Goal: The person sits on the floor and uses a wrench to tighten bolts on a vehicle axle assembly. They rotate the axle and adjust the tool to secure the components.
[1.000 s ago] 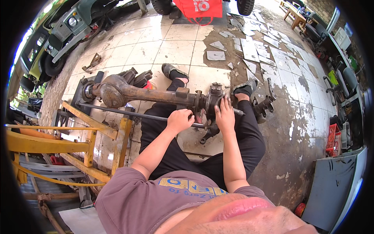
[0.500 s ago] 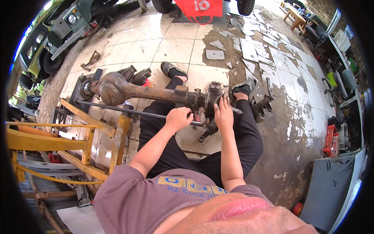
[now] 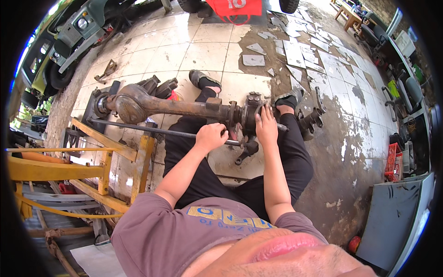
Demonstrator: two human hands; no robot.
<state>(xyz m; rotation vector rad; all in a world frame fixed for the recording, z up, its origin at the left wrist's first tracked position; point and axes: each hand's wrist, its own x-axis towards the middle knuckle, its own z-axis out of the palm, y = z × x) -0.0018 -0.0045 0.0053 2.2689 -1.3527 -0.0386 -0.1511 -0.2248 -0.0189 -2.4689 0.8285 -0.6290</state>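
A: Figure, head view. What does the left hand [image 3: 211,136] hold?

B: It is closed in a fist around a long dark steel rod [image 3: 157,131], gripping it near the rod's right end. The rod runs away to the left of that hand, roughly level, as far as the yellow metal stand [image 3: 104,161].

A: And the right hand [image 3: 266,125]?

B: It lies flat, fingers [image 3: 264,111] extended and together, pressed against the hub end [image 3: 251,115] of a rusty axle housing [image 3: 184,107]. It grips nothing; the palm rests on the metal.

A: Where is the housing relative to the hands?

B: Just beyond both hands. Its tube passes above the left hand and ends under the right one; the bulged differential section [image 3: 131,104] lies well to the left of the left hand.

A: Do rod and housing touch?

B: They run nearly parallel, the rod on the near side. Below the right hand a dark bracket [image 3: 247,152] hangs at the rod's end, possibly a joint; the view is too small to say.

A: What surrounds the hands?

B: The person's legs in black trousers [image 3: 295,161] pass under the housing, with a shoe [image 3: 203,78] beyond the left hand and another shoe [image 3: 288,98] just right of the right hand. Further right lies a dark cast part [image 3: 311,119] on the stained tiled floor [image 3: 217,51].
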